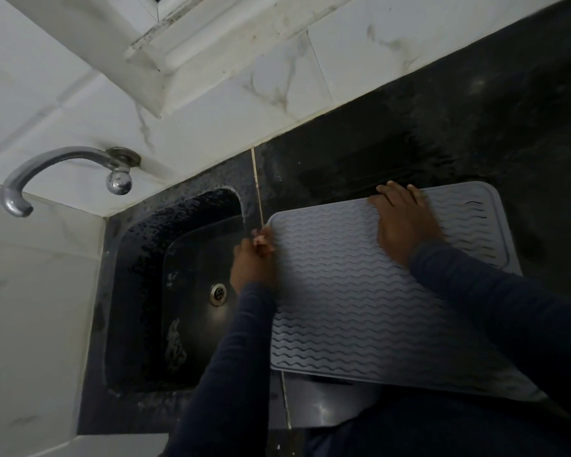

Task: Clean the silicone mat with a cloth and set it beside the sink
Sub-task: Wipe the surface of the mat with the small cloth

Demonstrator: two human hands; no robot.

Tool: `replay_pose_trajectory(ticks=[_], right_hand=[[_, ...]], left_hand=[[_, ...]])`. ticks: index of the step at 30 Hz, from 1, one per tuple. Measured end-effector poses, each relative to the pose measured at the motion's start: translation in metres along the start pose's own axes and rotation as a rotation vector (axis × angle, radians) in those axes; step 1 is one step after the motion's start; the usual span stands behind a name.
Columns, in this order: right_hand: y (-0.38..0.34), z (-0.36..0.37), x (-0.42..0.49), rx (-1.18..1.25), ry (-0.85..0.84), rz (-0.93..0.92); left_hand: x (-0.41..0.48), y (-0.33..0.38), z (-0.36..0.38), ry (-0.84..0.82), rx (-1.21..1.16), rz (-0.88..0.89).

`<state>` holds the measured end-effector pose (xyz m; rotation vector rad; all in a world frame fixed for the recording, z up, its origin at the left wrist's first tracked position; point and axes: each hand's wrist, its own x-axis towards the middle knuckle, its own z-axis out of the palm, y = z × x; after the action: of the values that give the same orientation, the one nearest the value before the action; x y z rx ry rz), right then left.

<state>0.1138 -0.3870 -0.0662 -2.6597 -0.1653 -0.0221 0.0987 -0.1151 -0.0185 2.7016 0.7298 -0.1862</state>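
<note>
Silicone mat (343,291) flat, left edge beside sink (136,275)

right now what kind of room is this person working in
Probably a kitchen: a dark sink set in a black countertop, a tap on the tiled wall by it, and a ridged silicone mat beside the sink.

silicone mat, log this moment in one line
silicone mat: lies on counter right of sink | left hand: pinches left edge | right hand: presses far edge
</note>
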Motion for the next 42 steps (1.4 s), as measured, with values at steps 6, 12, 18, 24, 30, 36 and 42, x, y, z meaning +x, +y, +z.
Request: replay_pose_trajectory(ticks=[6, 12, 18, 24, 30, 36, 42], right_hand=[[0.0, 0.0, 0.0, 0.001, -0.004, 0.013], [0.0, -0.002, 0.002, 0.007, -0.026, -0.003], [-0.001, -0.003, 0.001, 0.014, -0.015, 0.003], [-0.001, -0.001, 0.0, 0.011, -0.015, 0.014], [-0.001, -0.004, 0.001, 0.01, -0.031, 0.023], [0.0, -0.004, 0.002, 0.024, -0.024, 0.025], [-0.001, -0.001, 0.001, 0.043, -0.009, 0.051]], left_hand=[[-0.02, 0.034, 0.015, -0.003, -0.152, 0.179], [-0.081, 0.097, 0.054, -0.189, 0.06, 0.557], [-0.001, 0.0, 0.002, 0.008, 0.019, 0.056], [-0.038, 0.056, 0.028, -0.041, -0.112, 0.297], [-0.057, 0.09, 0.047, -0.151, 0.052, 0.472], [0.007, 0.011, 0.003, -0.044, 0.096, 0.081], [-0.024, 0.058, 0.021, -0.025, -0.175, 0.25]])
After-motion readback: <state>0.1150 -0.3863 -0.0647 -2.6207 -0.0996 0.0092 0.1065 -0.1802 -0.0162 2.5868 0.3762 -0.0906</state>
